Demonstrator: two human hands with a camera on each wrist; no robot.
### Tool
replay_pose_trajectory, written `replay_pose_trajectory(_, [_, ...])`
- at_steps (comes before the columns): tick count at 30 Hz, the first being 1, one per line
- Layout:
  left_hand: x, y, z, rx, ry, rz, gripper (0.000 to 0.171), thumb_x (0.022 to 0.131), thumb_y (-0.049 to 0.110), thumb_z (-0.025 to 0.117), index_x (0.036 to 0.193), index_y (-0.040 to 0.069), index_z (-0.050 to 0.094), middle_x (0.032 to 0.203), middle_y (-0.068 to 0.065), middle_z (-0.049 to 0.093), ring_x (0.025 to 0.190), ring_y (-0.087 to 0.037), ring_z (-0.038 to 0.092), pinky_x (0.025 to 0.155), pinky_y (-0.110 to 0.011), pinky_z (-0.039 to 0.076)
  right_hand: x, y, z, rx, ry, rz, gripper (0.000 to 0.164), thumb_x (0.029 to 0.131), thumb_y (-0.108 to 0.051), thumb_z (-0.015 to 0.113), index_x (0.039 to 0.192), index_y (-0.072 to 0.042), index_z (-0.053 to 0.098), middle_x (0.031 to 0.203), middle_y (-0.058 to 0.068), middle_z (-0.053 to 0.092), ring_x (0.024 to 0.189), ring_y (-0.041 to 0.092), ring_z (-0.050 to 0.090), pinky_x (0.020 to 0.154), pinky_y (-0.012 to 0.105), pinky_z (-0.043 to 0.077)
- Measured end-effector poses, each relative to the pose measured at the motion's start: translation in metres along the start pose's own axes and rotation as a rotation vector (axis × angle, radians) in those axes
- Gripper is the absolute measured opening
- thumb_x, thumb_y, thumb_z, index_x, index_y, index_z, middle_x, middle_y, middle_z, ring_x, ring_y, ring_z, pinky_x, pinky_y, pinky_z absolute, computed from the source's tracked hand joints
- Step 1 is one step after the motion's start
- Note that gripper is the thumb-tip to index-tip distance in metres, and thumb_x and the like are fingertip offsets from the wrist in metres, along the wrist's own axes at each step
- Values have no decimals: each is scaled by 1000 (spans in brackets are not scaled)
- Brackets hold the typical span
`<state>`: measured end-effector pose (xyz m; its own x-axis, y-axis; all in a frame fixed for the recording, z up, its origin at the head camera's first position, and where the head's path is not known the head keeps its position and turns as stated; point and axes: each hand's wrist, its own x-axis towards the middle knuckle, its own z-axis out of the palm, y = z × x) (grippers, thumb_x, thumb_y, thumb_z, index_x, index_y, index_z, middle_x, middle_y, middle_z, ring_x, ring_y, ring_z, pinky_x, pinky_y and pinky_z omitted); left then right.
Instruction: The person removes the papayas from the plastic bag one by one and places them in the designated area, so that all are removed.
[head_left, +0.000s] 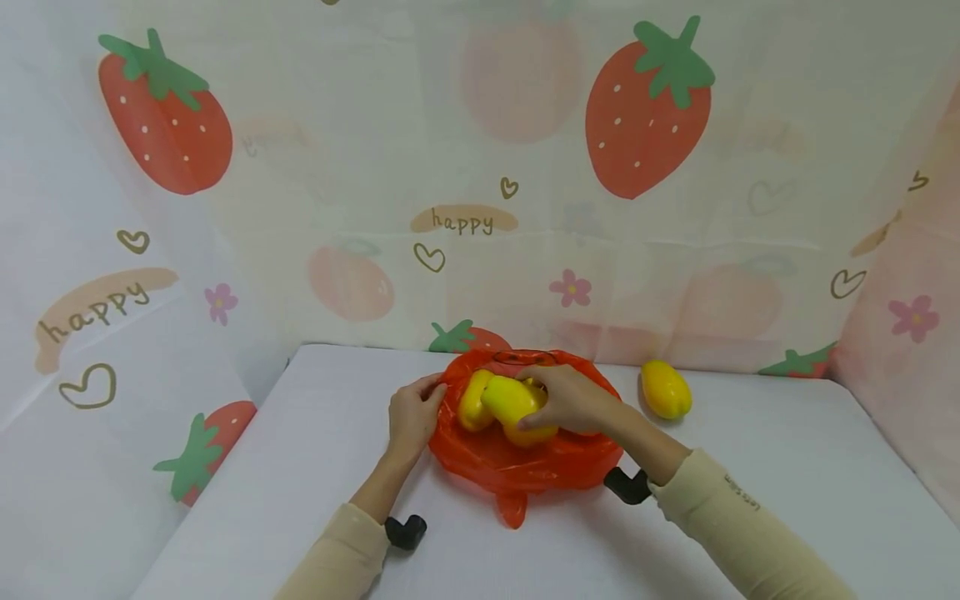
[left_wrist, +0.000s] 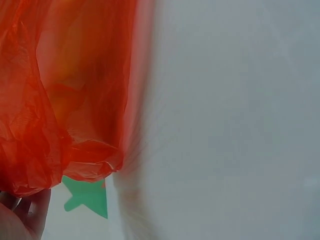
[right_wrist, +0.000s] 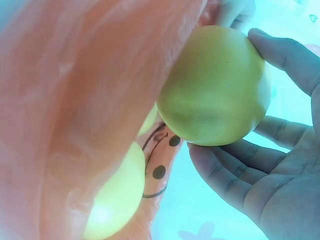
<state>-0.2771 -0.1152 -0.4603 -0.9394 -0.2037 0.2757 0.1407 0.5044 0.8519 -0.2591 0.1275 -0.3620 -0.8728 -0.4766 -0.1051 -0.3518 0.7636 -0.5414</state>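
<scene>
Left hand (head_left: 412,419): pinches red bag (head_left: 517,473) at rim
Right hand (head_left: 568,398): grips yellow fruit (head_left: 512,402) at bag's mouth
Other fruit (head_left: 665,390): on table (head_left: 757,475)

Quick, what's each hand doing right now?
Left hand: holding the red bag by its edge.
Right hand: holding a yellow fruit.

Left fingers (left_wrist: 40,211) pinching, right fingers (right_wrist: 227,182) gripping
</scene>
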Motion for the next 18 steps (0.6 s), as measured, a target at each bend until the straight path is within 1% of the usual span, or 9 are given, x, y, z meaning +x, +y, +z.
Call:
replay_pose_trajectory(5, [-1, 2, 0, 2, -3, 4, 27, 95, 16, 63, 118, 4, 70, 108, -13, 74, 91, -25, 68, 86, -38, 59, -1, 2, -5, -19, 10, -2, 65, 79, -37, 80, 136, -20, 54, 128, 7, 61, 114, 23, 56, 98, 44, 53])
replay_pose_trajectory(10, [-2, 2, -1, 6, 4, 21, 26, 95, 14, 63, 117, 3, 70, 107, -14, 74, 91, -26, 68, 86, -39, 59, -2, 5, -8, -37, 32, -4, 64, 78, -38, 80, 134, -20, 55, 127, 7, 61, 114, 24, 57, 98, 45, 52])
replay_pose_trajectory(12, [-2, 2, 0, 7, 6, 26, 26, 95, 13, 63, 117, 3, 71, 106, -15, 74, 90, -27, 68, 86, -39, 59, -1, 8, -9, -43, 37, -16, 64, 79, -38, 80, 135, -18, 55, 128, 9, 61, 114, 26, 57, 98, 46, 52])
replay_pose_trajectory(18, [-1, 3, 1, -1, 8, 23, 26, 94, 15, 64, 116, 4, 71, 105, -13, 74, 90, -26, 68, 86, -38, 59, -2, 11, -15, -34, 23, -4, 67, 79, -38, 79, 137, -17, 53, 128, 10, 61, 112, 27, 57, 96, 46, 53])
